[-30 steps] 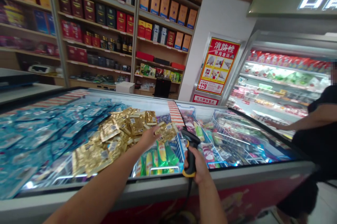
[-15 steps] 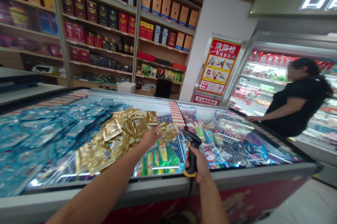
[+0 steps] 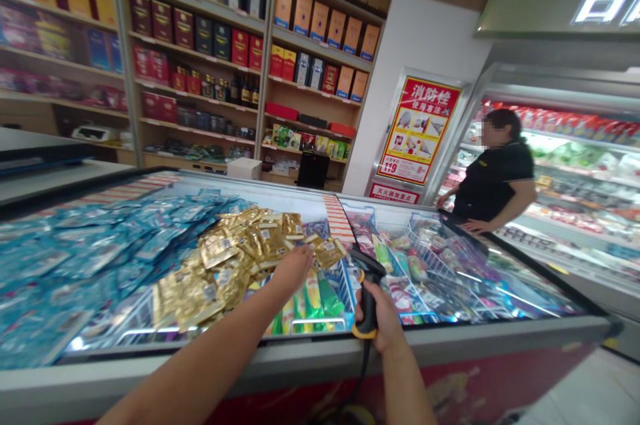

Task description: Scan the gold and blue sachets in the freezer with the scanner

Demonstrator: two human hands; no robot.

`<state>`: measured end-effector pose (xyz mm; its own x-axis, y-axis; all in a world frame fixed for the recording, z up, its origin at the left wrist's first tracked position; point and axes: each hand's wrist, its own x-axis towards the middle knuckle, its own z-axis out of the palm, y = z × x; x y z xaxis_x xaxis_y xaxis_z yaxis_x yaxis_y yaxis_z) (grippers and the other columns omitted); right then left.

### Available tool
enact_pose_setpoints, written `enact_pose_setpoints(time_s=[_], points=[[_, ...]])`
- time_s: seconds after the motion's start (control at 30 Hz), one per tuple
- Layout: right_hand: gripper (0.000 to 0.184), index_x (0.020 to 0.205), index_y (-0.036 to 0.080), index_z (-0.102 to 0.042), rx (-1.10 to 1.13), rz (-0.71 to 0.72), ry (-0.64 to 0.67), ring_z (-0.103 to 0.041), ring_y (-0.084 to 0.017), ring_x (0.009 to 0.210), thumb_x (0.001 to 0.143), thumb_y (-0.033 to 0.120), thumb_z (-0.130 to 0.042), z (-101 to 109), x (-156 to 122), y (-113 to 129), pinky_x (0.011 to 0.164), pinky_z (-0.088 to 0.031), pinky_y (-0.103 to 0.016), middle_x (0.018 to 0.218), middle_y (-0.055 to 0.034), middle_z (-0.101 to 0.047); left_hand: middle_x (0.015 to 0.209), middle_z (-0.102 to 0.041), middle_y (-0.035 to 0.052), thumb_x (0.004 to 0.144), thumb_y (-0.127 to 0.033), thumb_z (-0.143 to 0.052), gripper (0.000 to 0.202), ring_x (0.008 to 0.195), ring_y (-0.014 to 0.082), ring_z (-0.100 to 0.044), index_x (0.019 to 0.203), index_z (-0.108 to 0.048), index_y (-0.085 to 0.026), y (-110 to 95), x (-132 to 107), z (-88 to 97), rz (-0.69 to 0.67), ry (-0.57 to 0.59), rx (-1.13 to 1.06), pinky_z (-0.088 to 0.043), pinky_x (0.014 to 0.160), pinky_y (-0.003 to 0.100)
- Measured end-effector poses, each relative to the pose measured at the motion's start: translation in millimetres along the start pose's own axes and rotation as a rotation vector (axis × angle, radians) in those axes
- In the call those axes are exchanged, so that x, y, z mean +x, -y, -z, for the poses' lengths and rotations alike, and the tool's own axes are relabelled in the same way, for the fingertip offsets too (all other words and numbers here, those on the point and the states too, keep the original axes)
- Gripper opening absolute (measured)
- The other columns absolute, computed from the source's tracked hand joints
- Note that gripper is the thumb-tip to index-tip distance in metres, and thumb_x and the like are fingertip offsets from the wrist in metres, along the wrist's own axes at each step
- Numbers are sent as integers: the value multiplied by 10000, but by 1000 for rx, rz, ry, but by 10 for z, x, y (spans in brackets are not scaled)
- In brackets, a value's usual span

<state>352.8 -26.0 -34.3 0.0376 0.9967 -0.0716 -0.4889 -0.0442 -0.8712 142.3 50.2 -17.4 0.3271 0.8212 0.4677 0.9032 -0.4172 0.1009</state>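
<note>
My right hand point(image 3: 383, 316) is closed round the grip of a black barcode scanner point(image 3: 369, 282) with a yellow base, held over the glass lid of a chest freezer point(image 3: 450, 335). The scanner's head points up and left. My left hand point(image 3: 294, 266) reaches to the right end of a heap of gold foil packets point(image 3: 235, 258) lying on the lid and pinches one gold packet point(image 3: 327, 250). To the left of the gold heap spreads a wide layer of blue packets point(image 3: 90, 245).
Under the glass lie ice lollies and wire baskets point(image 3: 440, 265). A person in a black shirt point(image 3: 493, 175) stands at the freezer's far right corner, before an open chiller point(image 3: 565, 172). Shelves of boxed goods point(image 3: 225, 45) line the back wall, beside a red poster point(image 3: 417, 132).
The person in black has walked from the right edge to the freezer's far corner. My hands have stayed almost still, the left still on the gold packet, the right on the scanner.
</note>
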Motion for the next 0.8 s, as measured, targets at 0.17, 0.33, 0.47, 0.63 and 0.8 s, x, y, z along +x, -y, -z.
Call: enact_pose_setpoints(time_s=[0.17, 0.33, 0.47, 0.63, 0.8], points=[[297, 751, 162, -553, -3, -5, -2, -459, -94, 331, 664, 406, -699, 11, -6, -10, 335, -338, -217, 558, 30, -576, 1259, -543, 129, 851, -344, -476, 427, 1102, 321, -499, 1256, -515, -212, 212, -63, 211, 369, -221, 158, -389, 889, 448], [294, 683, 156, -552, -12, -6, 8, -458, -93, 338, 684, 420, -681, 23, -5, -21, 346, -346, -214, 511, 30, -548, 1381, -395, 197, 713, -415, -645, 690, 1129, 382, -463, 1329, -444, -177, 408, -97, 257, 573, -179, 227, -382, 881, 460], [309, 633, 153, -552, -44, -27, 11, -451, -101, 333, 706, 436, -651, 19, -10, -14, 346, -334, -206, 423, 30, -495, 1313, -466, 201, 746, -325, -619, 670, 1135, 329, -482, 1349, -401, -130, 520, -76, 233, 585, -140, 163, -378, 916, 392], [322, 617, 150, -553, -68, -27, 9, -453, -107, 334, 716, 446, -631, 23, -23, -7, 345, -320, -206, 405, 18, -494, 1082, -605, 178, 779, -224, -551, 627, 997, 296, -575, 1351, -346, -69, 640, -51, 249, 629, -175, 8, -430, 844, 358], [314, 672, 150, -570, -46, -21, 36, -460, -98, 343, 705, 452, -647, 38, -2, -21, 358, -333, -205, 441, 18, -528, 1054, -622, 134, 863, -252, -428, 344, 969, 261, -608, 1187, -470, -145, 581, -37, 306, 672, -372, -187, -453, 786, 326]])
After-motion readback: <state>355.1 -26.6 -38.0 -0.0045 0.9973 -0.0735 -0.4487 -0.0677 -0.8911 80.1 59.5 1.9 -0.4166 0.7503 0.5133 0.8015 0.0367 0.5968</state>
